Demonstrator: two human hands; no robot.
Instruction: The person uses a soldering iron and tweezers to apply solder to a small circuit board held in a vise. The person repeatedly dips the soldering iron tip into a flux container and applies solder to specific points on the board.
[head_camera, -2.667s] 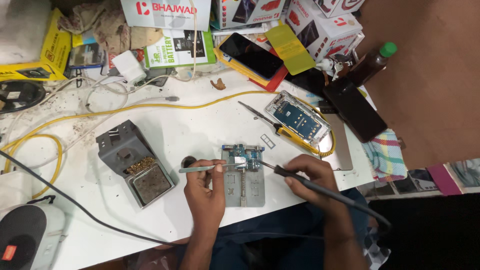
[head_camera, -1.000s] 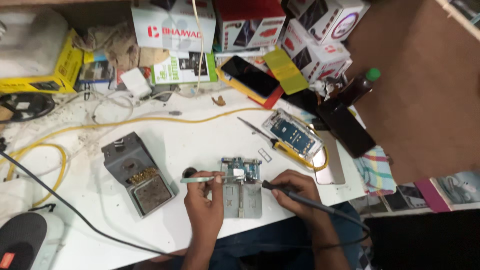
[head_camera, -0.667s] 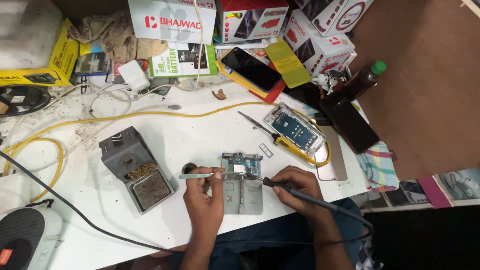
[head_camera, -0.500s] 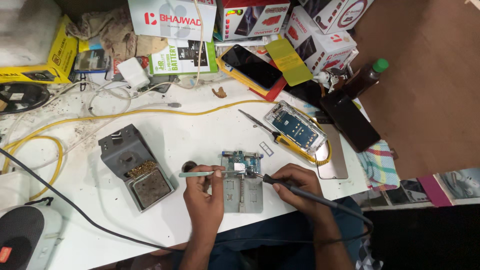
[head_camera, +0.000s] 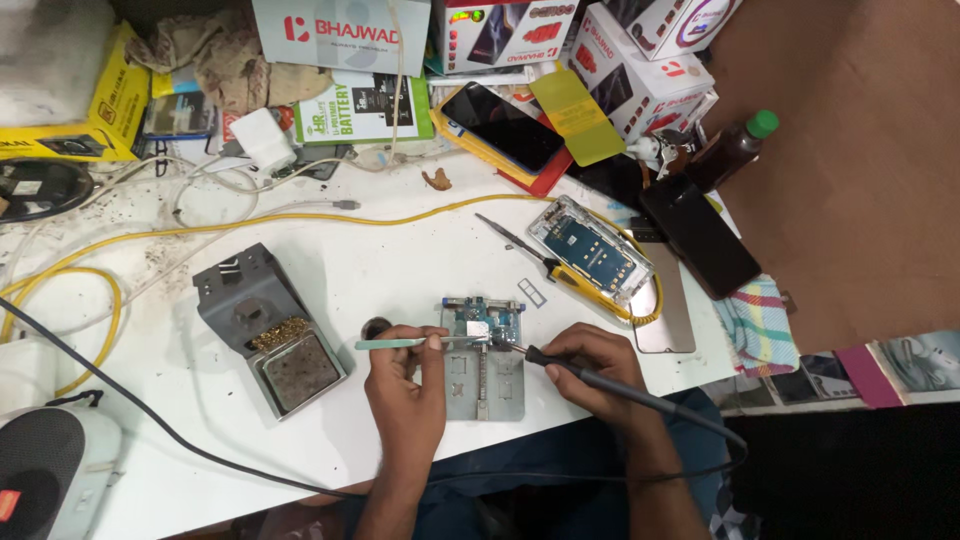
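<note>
**Surfaces on the desk**

Desk (head_camera: 420, 270): white, smooth, matt, speckled with dirt far left. Holder plate (head_camera: 484, 385): dull grey metal. Circuit board (head_camera: 478, 322): blue, shiny metal parts. Soldering iron (head_camera: 600, 380): black matt handle. Stand (head_camera: 240, 295): grey metal, brassy wool. Far phone (head_camera: 502, 112): glossy glass. Right cloth (head_camera: 757, 325): checked weave.

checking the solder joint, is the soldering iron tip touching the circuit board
Cannot tell: in the head view the soldering iron tip meets the circuit board, too small to confirm.

Lighting: bright, even, from overhead; white table (head_camera: 400, 280) well lit, mild glare near its far edge. Shadows: short, soft, under both hands. Focus: sharp at centre. Edges: slight wide-angle bending, dim lower right corner below the table's near edge.
</note>
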